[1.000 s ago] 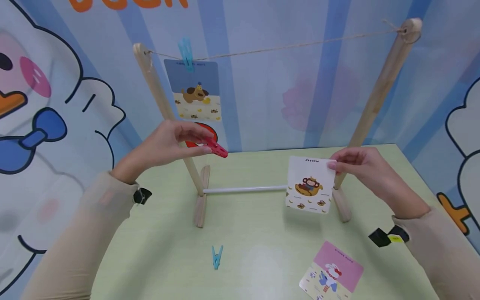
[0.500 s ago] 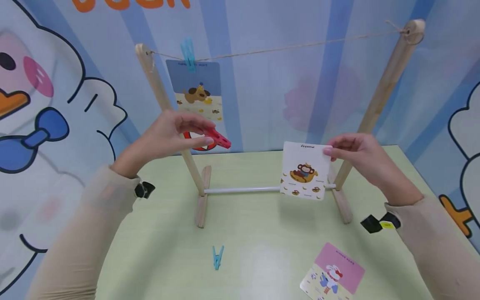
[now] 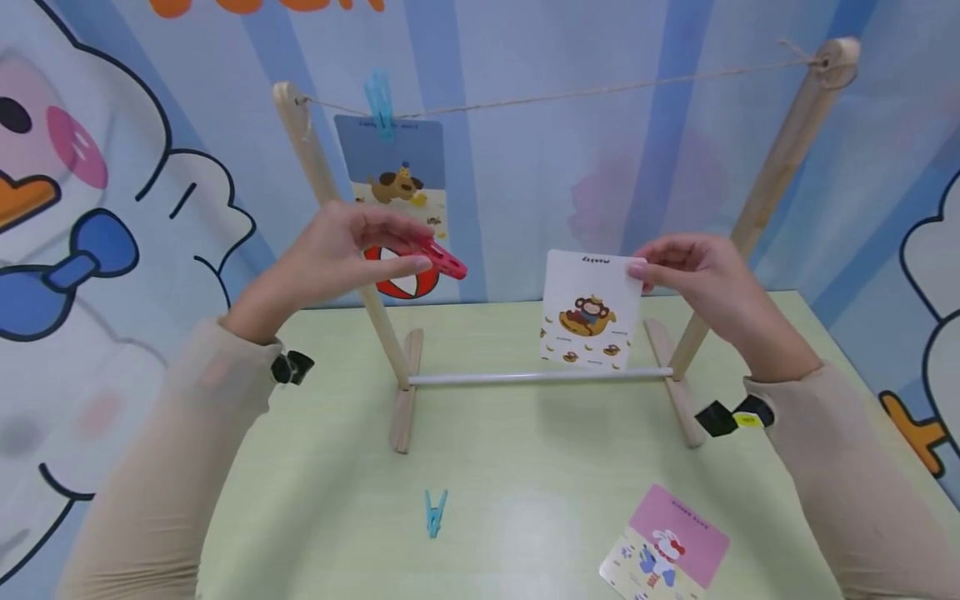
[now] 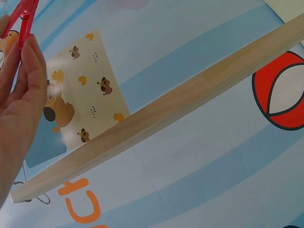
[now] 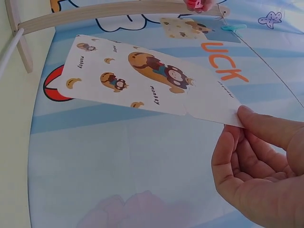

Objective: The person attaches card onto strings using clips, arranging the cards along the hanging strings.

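My left hand point(image 3: 348, 250) pinches a red clothespin point(image 3: 444, 258) between thumb and fingers, in front of the stand's left post. In the left wrist view the red clothespin point(image 4: 24, 21) shows at the top left corner. With thumb and fingertips my right hand point(image 3: 712, 287) pinches a white monkey card point(image 3: 588, 308) by its upper right corner, below the string point(image 3: 540, 102). The right wrist view shows the monkey card point(image 5: 137, 78) tilted, the thumb on its corner. A blue dog card point(image 3: 393, 158) hangs at the string's left end under a light blue clothespin point(image 3: 381, 104).
Two wooden posts point(image 3: 787, 158) hold the string, joined low down by a white rod point(image 3: 525, 377). On the pale green table point(image 3: 510, 467) lie another blue clothespin point(image 3: 434, 512) and a pink rabbit card point(image 3: 666, 537). A printed blue backdrop point(image 3: 517, 192) stands behind.
My right hand has lifted the monkey card up and to the left, toward the string. My left hand has risen slightly with the red clothespin.
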A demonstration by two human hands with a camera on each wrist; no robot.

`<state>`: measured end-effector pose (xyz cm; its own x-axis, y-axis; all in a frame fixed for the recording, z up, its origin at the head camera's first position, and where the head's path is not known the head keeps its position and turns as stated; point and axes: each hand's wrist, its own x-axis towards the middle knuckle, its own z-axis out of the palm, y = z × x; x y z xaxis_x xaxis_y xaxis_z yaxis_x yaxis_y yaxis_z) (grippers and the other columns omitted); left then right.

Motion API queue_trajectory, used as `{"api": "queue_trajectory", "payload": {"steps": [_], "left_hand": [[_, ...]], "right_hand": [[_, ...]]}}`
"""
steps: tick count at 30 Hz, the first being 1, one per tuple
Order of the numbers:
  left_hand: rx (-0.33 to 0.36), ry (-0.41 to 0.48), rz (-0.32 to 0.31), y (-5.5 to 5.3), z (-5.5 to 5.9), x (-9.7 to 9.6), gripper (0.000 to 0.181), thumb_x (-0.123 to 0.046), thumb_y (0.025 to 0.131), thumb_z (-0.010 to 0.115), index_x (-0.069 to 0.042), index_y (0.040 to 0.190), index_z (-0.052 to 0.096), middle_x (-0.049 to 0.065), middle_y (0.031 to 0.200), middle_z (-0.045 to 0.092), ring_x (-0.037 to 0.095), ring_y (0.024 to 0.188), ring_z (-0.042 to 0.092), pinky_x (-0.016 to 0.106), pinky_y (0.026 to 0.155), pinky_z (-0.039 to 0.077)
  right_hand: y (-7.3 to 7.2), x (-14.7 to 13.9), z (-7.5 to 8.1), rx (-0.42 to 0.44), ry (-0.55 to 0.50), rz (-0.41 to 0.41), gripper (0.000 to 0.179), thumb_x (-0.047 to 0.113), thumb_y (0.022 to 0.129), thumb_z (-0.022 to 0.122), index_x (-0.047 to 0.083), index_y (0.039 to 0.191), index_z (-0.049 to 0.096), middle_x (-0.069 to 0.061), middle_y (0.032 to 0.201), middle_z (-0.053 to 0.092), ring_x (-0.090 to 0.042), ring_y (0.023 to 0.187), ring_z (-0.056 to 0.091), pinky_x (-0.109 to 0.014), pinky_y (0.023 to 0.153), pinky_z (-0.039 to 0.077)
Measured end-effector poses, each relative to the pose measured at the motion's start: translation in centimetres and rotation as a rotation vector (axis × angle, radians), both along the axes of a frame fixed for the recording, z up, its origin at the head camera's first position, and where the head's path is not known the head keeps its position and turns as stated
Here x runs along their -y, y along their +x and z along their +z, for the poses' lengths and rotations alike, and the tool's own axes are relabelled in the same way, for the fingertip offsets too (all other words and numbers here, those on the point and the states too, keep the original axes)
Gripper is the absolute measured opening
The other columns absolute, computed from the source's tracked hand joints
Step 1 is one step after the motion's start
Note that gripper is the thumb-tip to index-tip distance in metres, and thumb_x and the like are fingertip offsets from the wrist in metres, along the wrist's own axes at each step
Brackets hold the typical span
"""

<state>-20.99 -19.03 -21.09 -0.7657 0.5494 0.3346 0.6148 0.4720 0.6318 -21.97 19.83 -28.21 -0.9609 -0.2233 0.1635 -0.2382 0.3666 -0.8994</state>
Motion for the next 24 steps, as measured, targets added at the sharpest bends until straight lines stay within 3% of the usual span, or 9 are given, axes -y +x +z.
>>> {"api": "queue_trajectory", "payload": {"steps": [8,18,24], "left_hand": [[0.001,0.021,-0.015,-0.1,0.4,-0.1,0.036,-0.015,0.079,0.073,-0.006,0.113,0.063,0.0,0.098,0.067,0.012,0.088,0.064,0.024,0.078,0.05],[-0.052,0.012,-0.008,2.2,3.1,-1.8,0.032,-0.002,0.081,0.069,0.005,0.11,0.061,0.013,0.098,0.067,0.018,0.084,0.066,0.022,0.077,0.05],[-0.062,0.016,0.003,2.3,3.8,-2.3,0.033,-0.005,0.082,0.068,0.005,0.113,0.061,0.013,0.103,0.065,0.016,0.086,0.064,0.022,0.077,0.05]], "right_hand": [[-0.5,0.8,1.2,-0.008,-0.058,0.024,0.033,0.027,0.082,0.069,0.001,0.102,0.065,-0.007,0.085,0.067,-0.023,0.082,0.057,-0.024,0.079,0.043],[-0.9,1.0,2.2,-0.057,-0.114,0.071,0.029,0.02,0.083,0.068,-0.002,0.102,0.064,-0.008,0.086,0.066,-0.023,0.078,0.058,-0.023,0.077,0.045],[-1.2,1.3,2.8,-0.065,-0.115,0.062,0.03,0.02,0.082,0.069,-0.002,0.102,0.064,-0.008,0.088,0.067,-0.024,0.079,0.058,-0.022,0.079,0.045]]}}
